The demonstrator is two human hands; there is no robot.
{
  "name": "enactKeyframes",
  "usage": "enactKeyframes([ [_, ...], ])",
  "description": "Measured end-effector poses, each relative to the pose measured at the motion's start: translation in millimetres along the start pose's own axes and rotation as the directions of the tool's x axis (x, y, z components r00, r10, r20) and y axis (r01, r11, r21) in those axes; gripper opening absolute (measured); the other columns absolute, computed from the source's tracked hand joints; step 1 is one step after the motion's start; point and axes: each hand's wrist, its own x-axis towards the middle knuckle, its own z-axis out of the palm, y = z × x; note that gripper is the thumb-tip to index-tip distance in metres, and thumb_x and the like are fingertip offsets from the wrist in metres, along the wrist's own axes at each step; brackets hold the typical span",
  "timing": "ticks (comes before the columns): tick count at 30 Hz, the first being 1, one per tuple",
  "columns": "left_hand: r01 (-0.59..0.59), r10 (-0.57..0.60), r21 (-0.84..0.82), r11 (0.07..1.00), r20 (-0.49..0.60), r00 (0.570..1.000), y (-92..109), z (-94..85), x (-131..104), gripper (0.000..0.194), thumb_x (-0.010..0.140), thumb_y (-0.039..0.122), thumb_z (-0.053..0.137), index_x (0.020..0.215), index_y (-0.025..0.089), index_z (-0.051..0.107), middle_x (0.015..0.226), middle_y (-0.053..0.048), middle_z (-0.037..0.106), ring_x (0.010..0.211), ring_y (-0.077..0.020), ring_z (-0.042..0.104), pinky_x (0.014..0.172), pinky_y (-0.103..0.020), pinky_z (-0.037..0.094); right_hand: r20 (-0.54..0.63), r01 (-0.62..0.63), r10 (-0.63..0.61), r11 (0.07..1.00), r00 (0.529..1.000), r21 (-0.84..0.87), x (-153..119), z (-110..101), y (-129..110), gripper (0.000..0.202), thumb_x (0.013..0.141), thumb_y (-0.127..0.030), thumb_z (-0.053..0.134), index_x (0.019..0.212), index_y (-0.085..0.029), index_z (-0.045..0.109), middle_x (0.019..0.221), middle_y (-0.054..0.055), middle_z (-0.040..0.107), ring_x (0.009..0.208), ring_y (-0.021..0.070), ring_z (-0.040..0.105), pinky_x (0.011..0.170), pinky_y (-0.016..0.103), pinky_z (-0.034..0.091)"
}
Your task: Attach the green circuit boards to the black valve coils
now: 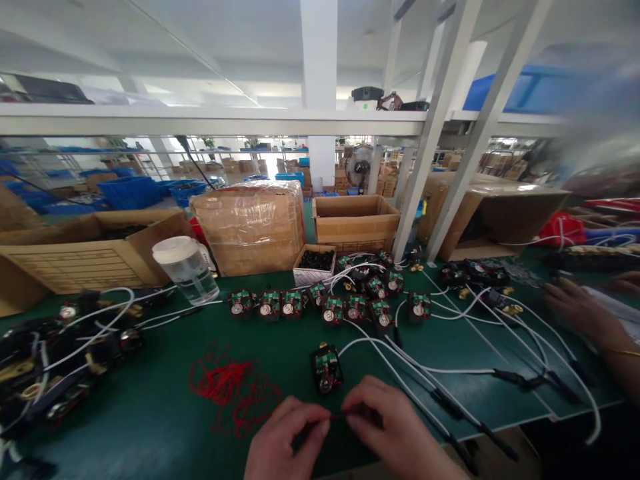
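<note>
Both of my hands are close together at the front of the green table, pinching a short stretch of thin red wire (338, 415) between them. Thumb and fingertips of my left hand (290, 437) close on its left end, while my right hand (383, 420) grips the right end. Just beyond my fingers sits a small black housing with a green circuit board (326, 369) and a round silver part, with a white cable running off to the right. A loose tangle of red wires (233, 387) lies to the left of my left hand.
Several similar circuit-board units (291, 304) stand in a row farther back. White cables (425, 370) stretch across the right side. A clear jug (186, 270), a wrapped carton (250, 230) and an open box (356, 223) line the back. Another person's hand (583, 310) is at far right.
</note>
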Motion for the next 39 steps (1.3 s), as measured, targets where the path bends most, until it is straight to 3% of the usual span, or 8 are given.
enactKeyframes([
  [5,0.031,-0.029,0.012,0.999,-0.130,0.991,12,1.6,18,0.009,0.080,0.036,0.070,0.077,0.030,0.076,0.081,-0.003,0.072,0.080,-0.0245,0.066,0.076,-0.031,0.050,-0.083,0.047,-0.049,0.999,0.995,-0.027,25,-6,-6,0.020,0.083,-0.006,0.060,0.091,-0.023,0.068,0.087,-0.001,0.063,0.075,0.0144,0.059,0.067,0.024,0.044],
  [16,0.002,-0.004,-0.011,1.000,-0.176,0.984,21,-2.7,41,0.007,0.080,0.033,0.067,0.077,0.027,0.071,0.078,-0.002,0.070,0.076,-0.0238,0.065,0.074,-0.032,0.048,-0.101,0.150,-0.166,0.977,0.981,-0.148,56,-14,-14,0.021,0.085,-0.003,0.059,0.083,-0.022,0.067,0.085,-0.001,0.060,0.076,0.0143,0.059,0.067,0.025,0.043],
  [24,0.108,-0.127,-0.189,0.976,-0.092,0.988,18,-6.2,50,0.016,0.075,0.038,0.068,0.076,0.023,0.071,0.076,-0.002,0.070,0.077,-0.0232,0.063,0.073,-0.031,0.047,-0.075,0.188,-0.203,0.967,0.976,-0.171,64,-12,-11,0.019,0.087,-0.003,0.060,0.084,-0.021,0.066,0.087,-0.001,0.059,0.080,0.0143,0.060,0.070,0.025,0.044],
  [30,0.173,-0.193,-0.221,0.960,-0.073,0.978,13,-10.2,55,0.020,0.072,0.041,0.072,0.078,0.022,0.076,0.081,-0.004,0.074,0.080,-0.0243,0.065,0.075,-0.031,0.047,-0.080,0.211,-0.237,0.946,0.968,-0.248,64,-8,-9,0.020,0.089,-0.004,0.058,0.089,-0.022,0.066,0.091,0.001,0.060,0.082,0.0160,0.061,0.074,0.027,0.047],
  [39,0.130,-0.159,-0.145,0.981,-0.213,0.964,17,-7.5,59,0.009,0.070,0.032,0.073,0.075,0.025,0.075,0.075,0.000,0.074,0.071,-0.0217,0.066,0.071,-0.031,0.049,-0.113,0.214,-0.273,0.904,0.955,-0.370,63,1,-8,0.016,0.097,-0.011,0.051,0.096,-0.022,0.063,0.096,0.005,0.059,0.085,0.0191,0.062,0.079,0.032,0.051],
])
